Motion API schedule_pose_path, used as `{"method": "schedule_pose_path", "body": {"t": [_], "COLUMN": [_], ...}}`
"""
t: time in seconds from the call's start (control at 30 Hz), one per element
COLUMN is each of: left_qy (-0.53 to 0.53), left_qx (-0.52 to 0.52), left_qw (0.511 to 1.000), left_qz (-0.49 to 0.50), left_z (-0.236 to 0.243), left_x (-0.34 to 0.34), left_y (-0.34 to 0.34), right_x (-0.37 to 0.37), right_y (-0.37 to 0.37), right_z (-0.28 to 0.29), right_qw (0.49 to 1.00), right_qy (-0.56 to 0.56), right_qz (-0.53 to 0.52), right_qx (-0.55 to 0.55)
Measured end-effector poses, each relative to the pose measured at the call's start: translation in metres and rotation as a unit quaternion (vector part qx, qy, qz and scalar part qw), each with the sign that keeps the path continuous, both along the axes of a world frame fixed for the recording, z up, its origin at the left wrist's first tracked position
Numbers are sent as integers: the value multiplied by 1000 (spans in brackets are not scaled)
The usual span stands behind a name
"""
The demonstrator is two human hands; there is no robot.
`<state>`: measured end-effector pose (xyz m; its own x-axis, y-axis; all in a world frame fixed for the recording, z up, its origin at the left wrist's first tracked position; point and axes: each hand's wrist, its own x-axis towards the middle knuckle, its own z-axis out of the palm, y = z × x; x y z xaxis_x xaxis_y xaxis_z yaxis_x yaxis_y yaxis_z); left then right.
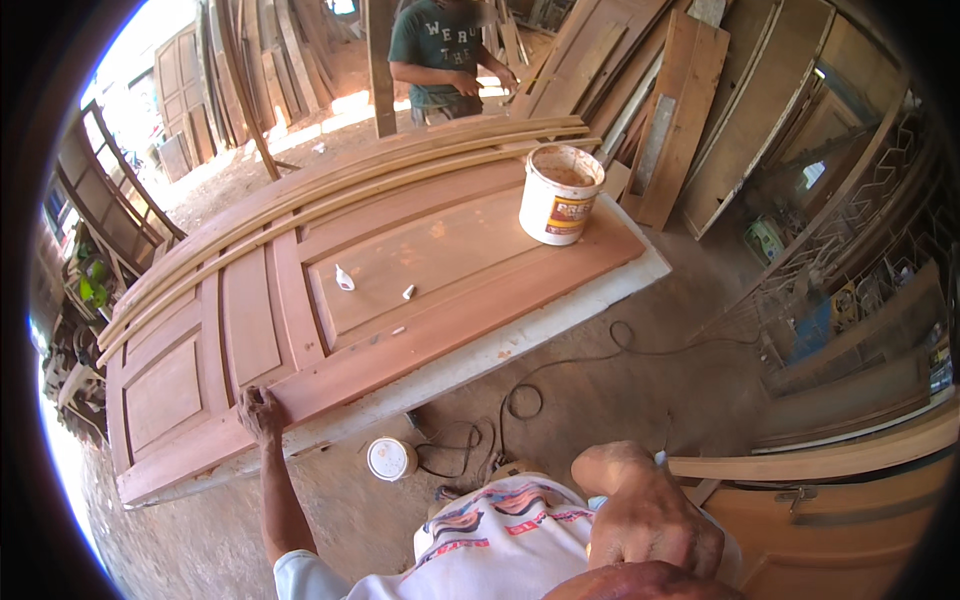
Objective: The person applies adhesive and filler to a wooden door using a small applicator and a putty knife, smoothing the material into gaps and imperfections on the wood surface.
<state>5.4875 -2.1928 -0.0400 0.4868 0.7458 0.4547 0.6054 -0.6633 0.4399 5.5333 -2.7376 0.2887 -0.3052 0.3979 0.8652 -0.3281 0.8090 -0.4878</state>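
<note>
A panelled wooden door (420,355) lies flat in front of me. On its near rail, toward the left end, rests my left hand (261,414); its fingers are curled down against the wood, and whatever is under them is hidden. My right hand (645,510) is raised close to me at the lower right, closed in a fist. A small white tip (660,457) shows beside it, but I cannot make out what the fist holds. A small white bottle (344,278), a little white cap-like piece (409,292) and a small pale bit (399,330) lie on the door.
A white bucket (553,225) stands on the door's right end. Long wooden strips (350,187) lie along its far side. A lidded white tub (391,459) and a dark cable (525,400) are on the floor. Behind the door stands another person (437,60); boards (680,120) lean at right.
</note>
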Motion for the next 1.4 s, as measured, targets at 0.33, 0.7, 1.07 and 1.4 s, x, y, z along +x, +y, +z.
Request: {"method": "schedule_pose_path", "body": {"t": [0.33,0.7,1.07,1.4], "left_qy": [8,-7,-13,-37], "left_qx": [-1,12,-56,-8], "left_qw": [1000,999,997,999], "left_qz": [14,45,53,20], "left_z": [-8,-15,-6,-12], "left_x": [12,19,17,35], "left_y": [-8,-11,-17,-20], "right_x": [48,81,87,75], "right_y": [-68,-112,-114,-119], "right_z": [-4,-2,5,13], "right_qw": [1000,999,998,997], "right_qy": [12,4,5,0], "right_qz": [-11,-30,-51,-76], "right_qx": [3,12,20,27]}}
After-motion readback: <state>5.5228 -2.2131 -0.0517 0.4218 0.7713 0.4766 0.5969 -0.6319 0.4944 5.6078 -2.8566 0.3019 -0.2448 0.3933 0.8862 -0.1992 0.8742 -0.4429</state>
